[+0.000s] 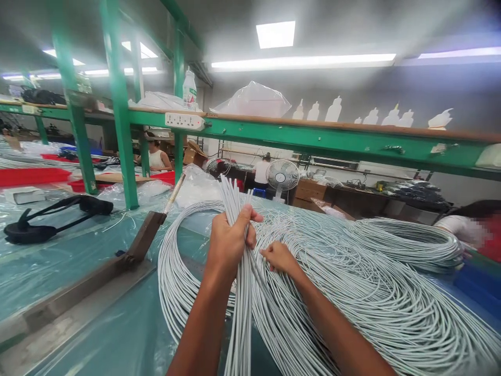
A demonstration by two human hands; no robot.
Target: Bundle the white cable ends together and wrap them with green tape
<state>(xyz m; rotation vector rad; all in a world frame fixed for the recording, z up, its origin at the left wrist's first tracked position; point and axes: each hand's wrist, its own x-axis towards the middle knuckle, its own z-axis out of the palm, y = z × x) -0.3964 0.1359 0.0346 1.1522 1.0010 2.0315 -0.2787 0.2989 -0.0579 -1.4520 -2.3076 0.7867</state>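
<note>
My left hand [230, 237] is wrapped round an upright bundle of light grey cables [243, 303], its thumb across the front. The cut ends stick up above the fist, and the lengths hang down toward me. Just to the right, my right hand [279, 257] is closed in a pinch over the large heap of loose cables [352, 282]; whatever is between its fingertips is too small to make out. Behind my left forearm lies a round coil of the same cable [172, 261].
A long metal channel [78, 308] slants across the table's left side, near a black strapped item [58, 219]. Another cable coil [407, 243] lies at the back right, close to a person's sleeve [456, 227]. A green shelf beam [313, 137] with a power strip [185, 121] spans overhead.
</note>
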